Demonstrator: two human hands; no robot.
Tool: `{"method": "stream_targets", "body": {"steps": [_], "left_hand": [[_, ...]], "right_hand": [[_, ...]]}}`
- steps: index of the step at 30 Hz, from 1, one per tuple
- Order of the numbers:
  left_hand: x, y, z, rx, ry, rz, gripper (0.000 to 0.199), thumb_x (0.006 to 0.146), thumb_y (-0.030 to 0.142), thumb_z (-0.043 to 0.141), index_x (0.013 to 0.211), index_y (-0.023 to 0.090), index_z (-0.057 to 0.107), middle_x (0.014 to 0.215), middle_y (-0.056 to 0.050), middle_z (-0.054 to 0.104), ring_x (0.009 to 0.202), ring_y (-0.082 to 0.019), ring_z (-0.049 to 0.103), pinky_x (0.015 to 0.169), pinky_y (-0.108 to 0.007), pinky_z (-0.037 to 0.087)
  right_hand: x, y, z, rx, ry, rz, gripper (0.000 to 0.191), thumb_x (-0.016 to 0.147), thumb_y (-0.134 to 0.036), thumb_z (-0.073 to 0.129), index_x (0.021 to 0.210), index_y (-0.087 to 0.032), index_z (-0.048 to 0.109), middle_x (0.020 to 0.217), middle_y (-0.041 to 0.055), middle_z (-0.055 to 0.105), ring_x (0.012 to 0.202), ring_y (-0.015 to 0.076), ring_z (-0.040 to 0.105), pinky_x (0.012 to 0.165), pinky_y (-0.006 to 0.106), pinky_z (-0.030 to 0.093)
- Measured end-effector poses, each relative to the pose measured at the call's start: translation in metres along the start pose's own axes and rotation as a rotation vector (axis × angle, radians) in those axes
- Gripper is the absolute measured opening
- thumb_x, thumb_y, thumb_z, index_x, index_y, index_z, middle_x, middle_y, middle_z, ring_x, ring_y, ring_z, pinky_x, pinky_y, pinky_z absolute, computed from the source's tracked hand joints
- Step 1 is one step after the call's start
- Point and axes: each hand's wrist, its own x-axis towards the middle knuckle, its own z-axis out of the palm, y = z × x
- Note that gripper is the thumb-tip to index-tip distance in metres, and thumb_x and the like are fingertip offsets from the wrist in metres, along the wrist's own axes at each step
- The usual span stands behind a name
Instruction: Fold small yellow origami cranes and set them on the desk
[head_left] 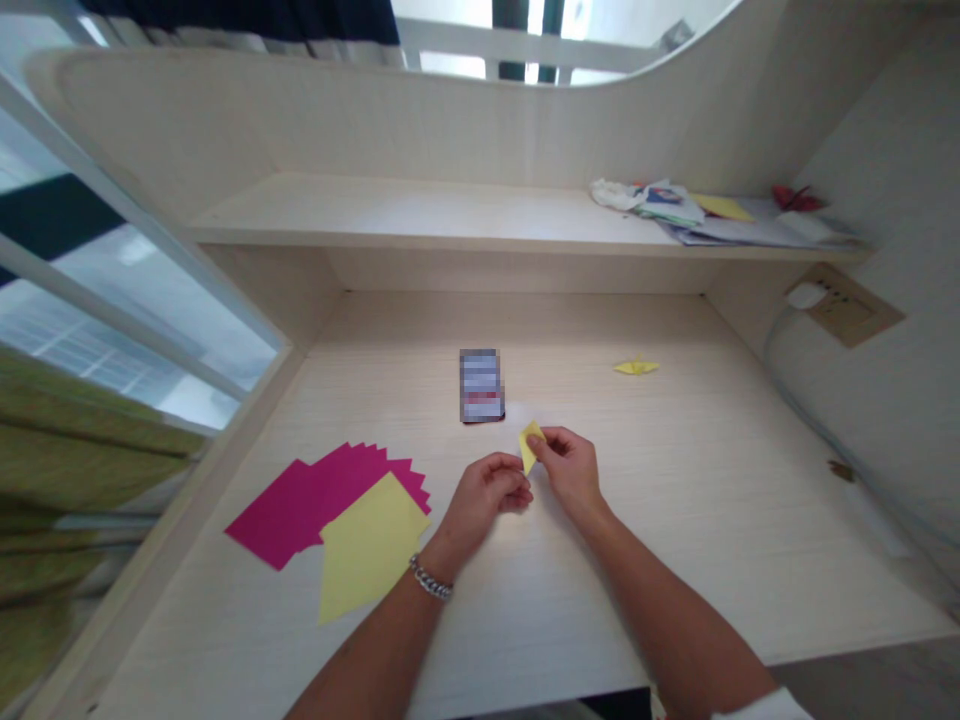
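A small folded piece of yellow paper [529, 447] is pinched in my right hand [571, 466], thumb on its face. My left hand [496, 487] is close by at the paper's lower left, fingers curled; whether its fingertips grip the paper's edge is hard to make out. Just beyond my hands a phone [481, 386] lies flat, its screen blurred. Farther right on the desk rests a small yellow folded paper shape [637, 368] with pointed ends.
Fanned magenta paper sheets [292, 510] lie at the left, partly under yellow sheets [371, 560]. A shelf [420, 215] spans the back, with papers [720, 215] at its right end. A charger cable [787, 385] hangs from the wall socket [855, 305].
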Motion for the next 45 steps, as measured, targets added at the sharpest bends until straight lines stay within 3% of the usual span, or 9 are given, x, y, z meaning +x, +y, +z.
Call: {"method": "stream_targets", "body": {"steps": [5, 11, 17, 24, 29, 35, 41, 45], "left_hand": [[0.002, 0.002, 0.0, 0.192, 0.004, -0.003, 0.024, 0.074, 0.034, 0.065, 0.071, 0.011, 0.06, 0.063, -0.006, 0.065, 0.053, -0.013, 0.059, 0.053, -0.025, 0.047], [-0.001, 0.007, -0.005, 0.273, -0.074, 0.047, 0.014, 0.07, 0.024, 0.068, 0.072, 0.012, 0.06, 0.059, -0.003, 0.064, 0.053, -0.012, 0.058, 0.054, -0.024, 0.046], [0.004, 0.012, -0.015, 0.127, 0.08, 0.209, 0.028, 0.07, 0.023, 0.069, 0.095, 0.016, 0.06, 0.077, -0.004, 0.067, 0.071, -0.015, 0.064, 0.068, -0.028, 0.051], [0.008, 0.012, -0.02, 0.179, 0.118, 0.209, 0.015, 0.066, 0.02, 0.071, 0.079, 0.015, 0.064, 0.069, -0.001, 0.065, 0.061, -0.013, 0.061, 0.061, -0.026, 0.051], [0.006, 0.013, -0.017, 0.068, 0.09, 0.182, 0.01, 0.066, 0.018, 0.069, 0.075, 0.016, 0.064, 0.069, 0.0, 0.064, 0.063, -0.014, 0.061, 0.061, -0.026, 0.051], [0.004, 0.016, -0.016, 0.13, 0.117, 0.193, 0.01, 0.065, 0.018, 0.069, 0.073, 0.016, 0.066, 0.071, -0.002, 0.066, 0.066, -0.015, 0.062, 0.066, -0.028, 0.052], [0.006, 0.009, -0.016, 0.02, 0.092, 0.176, 0.02, 0.071, 0.024, 0.068, 0.088, 0.017, 0.062, 0.071, -0.001, 0.065, 0.067, -0.015, 0.063, 0.067, -0.03, 0.052], [0.011, 0.001, -0.017, 0.154, 0.126, 0.133, 0.027, 0.068, 0.03, 0.072, 0.088, 0.014, 0.062, 0.066, -0.002, 0.065, 0.058, -0.013, 0.06, 0.057, -0.024, 0.048]], "right_hand": [[-0.002, 0.0, 0.002, -0.018, -0.025, 0.009, 0.019, 0.071, -0.031, 0.067, 0.08, -0.015, 0.071, 0.069, 0.0034, 0.068, 0.061, 0.0144, 0.056, 0.058, 0.026, 0.043], [0.004, 0.005, -0.003, 0.106, -0.063, 0.078, 0.022, 0.07, -0.034, 0.069, 0.082, -0.015, 0.071, 0.072, 0.0041, 0.068, 0.06, 0.0144, 0.057, 0.058, 0.026, 0.045], [0.001, 0.008, 0.001, 0.229, -0.217, 0.166, 0.021, 0.065, -0.032, 0.074, 0.077, -0.016, 0.072, 0.069, 0.0032, 0.068, 0.058, 0.013, 0.057, 0.057, 0.025, 0.045], [0.0, 0.003, -0.007, 0.247, -0.372, 0.263, 0.028, 0.06, -0.03, 0.077, 0.084, -0.017, 0.073, 0.077, 0.0049, 0.071, 0.064, 0.014, 0.062, 0.062, 0.028, 0.05], [0.001, -0.002, -0.012, 0.241, -0.372, 0.279, 0.028, 0.056, -0.027, 0.078, 0.081, -0.016, 0.074, 0.073, 0.0054, 0.071, 0.062, 0.0145, 0.062, 0.064, 0.03, 0.052], [0.0, -0.009, -0.012, 0.295, -0.391, 0.355, 0.028, 0.062, -0.035, 0.074, 0.081, -0.013, 0.074, 0.08, 0.0103, 0.071, 0.071, 0.0188, 0.065, 0.068, 0.032, 0.053], [0.0, -0.001, -0.006, 0.219, -0.316, 0.244, 0.023, 0.058, -0.027, 0.076, 0.077, -0.015, 0.07, 0.07, 0.0038, 0.069, 0.06, 0.0137, 0.061, 0.059, 0.027, 0.05], [-0.001, 0.001, -0.002, 0.175, -0.234, 0.19, 0.019, 0.057, -0.026, 0.076, 0.068, -0.015, 0.064, 0.062, 0.0016, 0.066, 0.055, 0.0132, 0.06, 0.057, 0.026, 0.048]]}}
